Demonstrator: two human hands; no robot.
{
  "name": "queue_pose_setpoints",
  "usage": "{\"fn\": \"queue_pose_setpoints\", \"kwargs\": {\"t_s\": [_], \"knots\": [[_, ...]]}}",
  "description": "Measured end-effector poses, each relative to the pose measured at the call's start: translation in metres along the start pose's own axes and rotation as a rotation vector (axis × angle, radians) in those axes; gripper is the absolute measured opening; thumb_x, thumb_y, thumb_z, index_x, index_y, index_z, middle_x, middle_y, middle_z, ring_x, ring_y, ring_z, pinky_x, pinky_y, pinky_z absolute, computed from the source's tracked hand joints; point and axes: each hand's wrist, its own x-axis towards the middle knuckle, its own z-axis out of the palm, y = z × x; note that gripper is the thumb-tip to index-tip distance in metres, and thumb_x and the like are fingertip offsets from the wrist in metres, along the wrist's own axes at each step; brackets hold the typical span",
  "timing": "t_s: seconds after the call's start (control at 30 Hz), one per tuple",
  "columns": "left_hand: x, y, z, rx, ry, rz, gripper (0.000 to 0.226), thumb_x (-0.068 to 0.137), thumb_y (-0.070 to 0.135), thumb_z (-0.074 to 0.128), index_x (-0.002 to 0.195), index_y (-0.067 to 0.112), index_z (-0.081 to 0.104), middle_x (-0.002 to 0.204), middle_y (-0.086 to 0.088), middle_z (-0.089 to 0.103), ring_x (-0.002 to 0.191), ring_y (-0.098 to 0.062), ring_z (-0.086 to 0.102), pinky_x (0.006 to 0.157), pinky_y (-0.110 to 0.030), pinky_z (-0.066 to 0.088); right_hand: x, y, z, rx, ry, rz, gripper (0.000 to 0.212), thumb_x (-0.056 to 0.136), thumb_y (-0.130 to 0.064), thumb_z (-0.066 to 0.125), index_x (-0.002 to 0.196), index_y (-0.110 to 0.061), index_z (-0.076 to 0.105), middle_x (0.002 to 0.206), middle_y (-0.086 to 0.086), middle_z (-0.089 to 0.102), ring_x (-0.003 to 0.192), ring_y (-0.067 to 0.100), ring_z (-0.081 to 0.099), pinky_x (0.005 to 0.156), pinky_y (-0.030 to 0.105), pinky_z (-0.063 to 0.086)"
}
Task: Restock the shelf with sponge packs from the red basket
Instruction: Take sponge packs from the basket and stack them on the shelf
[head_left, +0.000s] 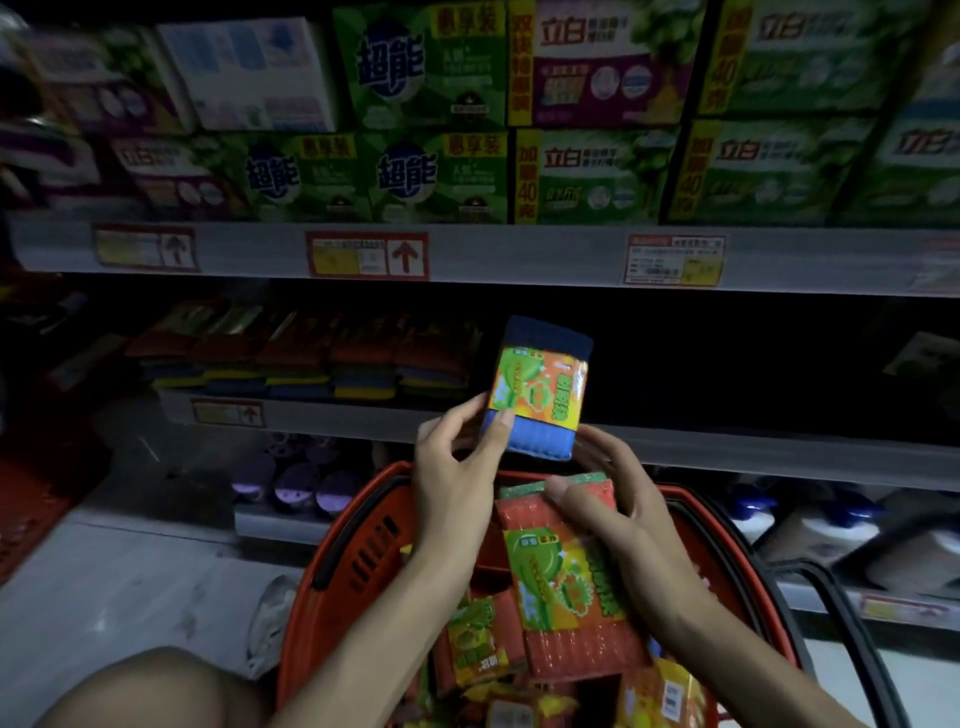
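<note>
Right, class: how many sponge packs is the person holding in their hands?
2. The left hand pinches a blue sponge pack before the shelf; the right hand grips a red sponge pack over the red basket. More packs lie loose in the basket, some perhaps hidden.

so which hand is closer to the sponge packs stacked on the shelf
Left. The left hand, holding the blue pack, is just right of the stacked packs; the right hand, gripping a red pack, is further right.
</note>
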Motion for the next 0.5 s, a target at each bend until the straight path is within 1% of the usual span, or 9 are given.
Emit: {"fn": "queue_pose_setpoints", "kwargs": {"t_s": [0.03, 0.07, 0.1, 0.17, 0.2, 0.27, 0.37, 0.43, 0.5], "knots": [[0.002, 0.001, 0.000, -0.012, 0.008, -0.021, 0.035, 0.092, 0.043, 0.072, 0.124, 0.031, 0.072, 0.123, 0.007, 0.064, 0.110, -0.004, 0.064, 0.092, -0.022, 0.053, 0.003, 0.001, 0.001, -0.033, 0.001, -0.025, 0.072, 0.074, -0.052, 0.079, 0.140, -0.046, 0.051, 0.132, -0.031, 0.059, 0.123, 0.002, 0.062, 0.090, 0.033, 0.060], [0.004, 0.002, 0.001, -0.047, 0.013, -0.052, 0.038, 0.091, 0.042, 0.074, 0.126, 0.028, 0.072, 0.123, 0.007, 0.067, 0.108, -0.002, 0.066, 0.092, -0.021, 0.054, 0.006, 0.002, 0.002, -0.062, 0.002, -0.037, 0.074, 0.075, -0.053, 0.078, 0.143, -0.048, 0.049, 0.133, -0.035, 0.057, 0.124, -0.001, 0.059, 0.094, 0.033, 0.059], [0.006, 0.003, 0.002, -0.093, 0.018, -0.090, 0.040, 0.090, 0.040, 0.075, 0.127, 0.025, 0.072, 0.119, 0.007, 0.071, 0.104, 0.002, 0.068, 0.091, -0.020, 0.056, 0.009, 0.003, 0.002, -0.094, 0.007, -0.042, 0.077, 0.075, -0.055, 0.078, 0.145, -0.050, 0.046, 0.134, -0.036, 0.054, 0.125, -0.003, 0.058, 0.098, 0.035, 0.057], [0.008, 0.005, 0.006, -0.171, 0.041, -0.138, 0.040, 0.087, 0.033, 0.079, 0.124, 0.019, 0.073, 0.104, 0.011, 0.076, 0.092, 0.009, 0.070, 0.087, -0.017, 0.058, 0.016, 0.006, 0.003, -0.171, 0.036, -0.046, 0.081, 0.074, -0.062, 0.079, 0.146, -0.054, 0.043, 0.136, -0.036, 0.050, 0.125, -0.009, 0.054, 0.105, 0.038, 0.052], [0.011, 0.004, 0.008, -0.193, 0.056, -0.149, 0.039, 0.086, 0.030, 0.081, 0.122, 0.018, 0.074, 0.097, 0.011, 0.078, 0.089, 0.008, 0.071, 0.085, -0.018, 0.059, 0.019, 0.008, 0.003, -0.205, 0.053, -0.044, 0.081, 0.074, -0.063, 0.079, 0.146, -0.056, 0.043, 0.134, -0.036, 0.048, 0.122, -0.015, 0.051, 0.106, 0.038, 0.050], [0.017, 0.001, 0.012, -0.229, 0.092, -0.161, 0.032, 0.084, 0.025, 0.084, 0.114, 0.016, 0.077, 0.094, 0.006, 0.080, 0.088, 0.001, 0.074, 0.084, -0.022, 0.060, 0.025, 0.010, 0.003, -0.256, 0.077, -0.035, 0.083, 0.073, -0.068, 0.075, 0.147, -0.056, 0.041, 0.128, -0.033, 0.046, 0.117, -0.019, 0.048, 0.106, 0.036, 0.050], [0.025, -0.001, 0.017, -0.255, 0.151, -0.154, 0.024, 0.081, 0.019, 0.086, 0.102, 0.012, 0.076, 0.095, -0.001, 0.079, 0.087, -0.006, 0.075, 0.075, -0.017, 0.059, 0.033, 0.012, 0.006, -0.275, 0.082, -0.043, 0.088, 0.072, -0.067, 0.071, 0.151, -0.051, 0.038, 0.130, -0.038, 0.044, 0.119, -0.024, 0.043, 0.109, 0.033, 0.045], [0.029, -0.001, 0.020, -0.264, 0.164, -0.156, 0.023, 0.083, 0.017, 0.085, 0.101, 0.009, 0.074, 0.093, -0.003, 0.077, 0.084, -0.003, 0.074, 0.070, -0.013, 0.056, 0.038, 0.013, 0.008, -0.262, 0.070, -0.055, 0.088, 0.073, -0.064, 0.073, 0.153, -0.047, 0.037, 0.134, -0.039, 0.044, 0.124, -0.021, 0.044, 0.111, 0.032, 0.043], [0.033, -0.001, 0.021, -0.265, 0.172, -0.152, 0.019, 0.085, 0.017, 0.082, 0.101, 0.009, 0.073, 0.093, -0.002, 0.077, 0.084, -0.002, 0.074, 0.070, -0.012, 0.055, 0.042, 0.013, 0.010, -0.248, 0.063, -0.047, 0.094, 0.071, -0.068, 0.073, 0.154, -0.043, 0.037, 0.141, -0.033, 0.046, 0.132, -0.010, 0.045, 0.113, 0.037, 0.043]]}}
